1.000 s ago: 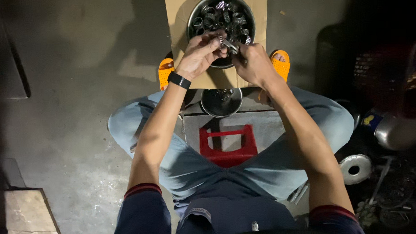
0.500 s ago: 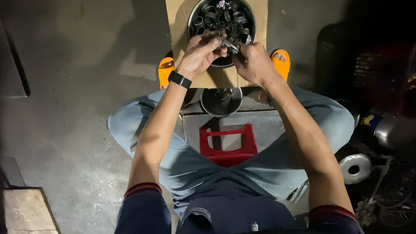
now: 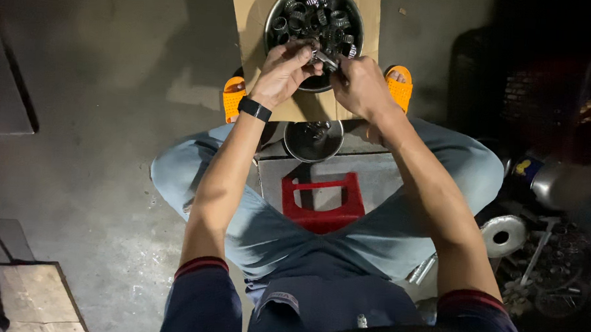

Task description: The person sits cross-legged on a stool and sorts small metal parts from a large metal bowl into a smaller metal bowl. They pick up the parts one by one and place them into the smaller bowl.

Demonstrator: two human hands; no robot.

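Note:
I sit on a red stool (image 3: 320,203) with both arms stretched forward. My left hand (image 3: 283,72) pinches a small metal ring part at its fingertips. My right hand (image 3: 359,86) grips a small metal tool (image 3: 327,59) whose tip meets that part. Both hands hover over the near rim of a large round metal bowl (image 3: 273,15) filled with several metal rings, standing on a sheet of cardboard (image 3: 249,11). A black band sits on my left wrist. A smaller shallow metal dish (image 3: 303,146) with a few parts lies below the hands.
My feet in orange sandals (image 3: 233,98) rest either side of the cardboard on a grey concrete floor. A grey slab (image 3: 368,172) lies under the stool. Metal pots, discs and scrap parts (image 3: 505,236) crowd the dark right side. A wooden board (image 3: 31,297) lies at bottom left.
Both hands and the whole view have shifted slightly upward and to the left; the grip on the ring part and the tool stays the same.

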